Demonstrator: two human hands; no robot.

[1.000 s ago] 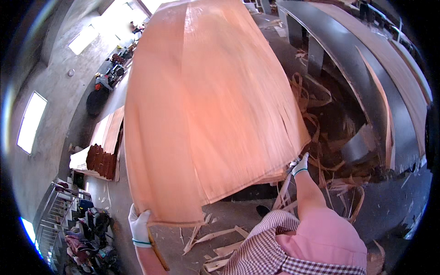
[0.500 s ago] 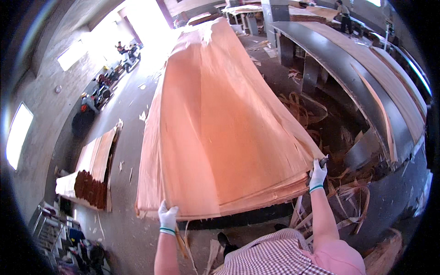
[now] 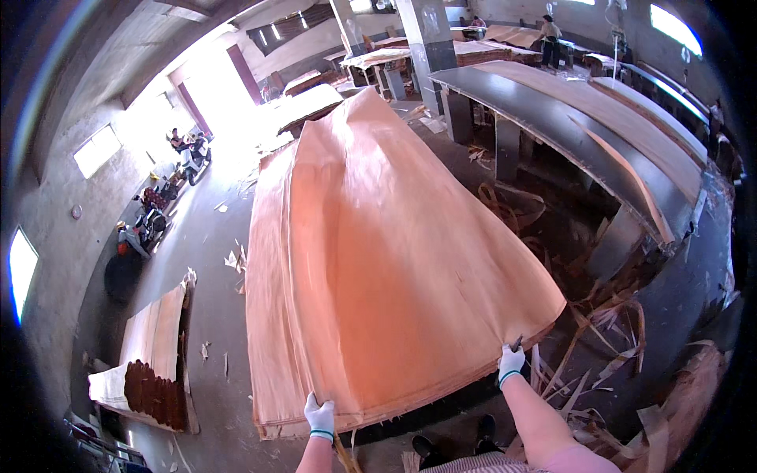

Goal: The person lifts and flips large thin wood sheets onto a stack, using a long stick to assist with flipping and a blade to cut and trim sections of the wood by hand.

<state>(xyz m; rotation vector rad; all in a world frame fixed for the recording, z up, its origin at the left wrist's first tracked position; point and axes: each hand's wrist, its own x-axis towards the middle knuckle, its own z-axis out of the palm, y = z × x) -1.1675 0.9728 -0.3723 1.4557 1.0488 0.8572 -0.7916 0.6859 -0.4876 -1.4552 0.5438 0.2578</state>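
Orange sheet (image 3: pixel 394 284) lies rippled over stack (image 3: pixel 538 337), hiding most of it. Left hand (image 3: pixel 319 415): fingers curled at near edge, grip unclear. Right hand (image 3: pixel 511 362): fingers closed round dark tool (image 3: pixel 516 344), mostly hidden. Glare washes out doorway (image 3: pixel 225 88).

Your scene is lit chiefly by the overexposed doorway (image 3: pixel 225 91) between 10 and 11 o'clock, which lends the veneer sheet (image 3: pixel 371 205) a pale sheen toward 12. Note deep shadow beneath the dark tabletop (image 3: pixel 520 96) at 2, and fisheye curvature toward your blackened rim.
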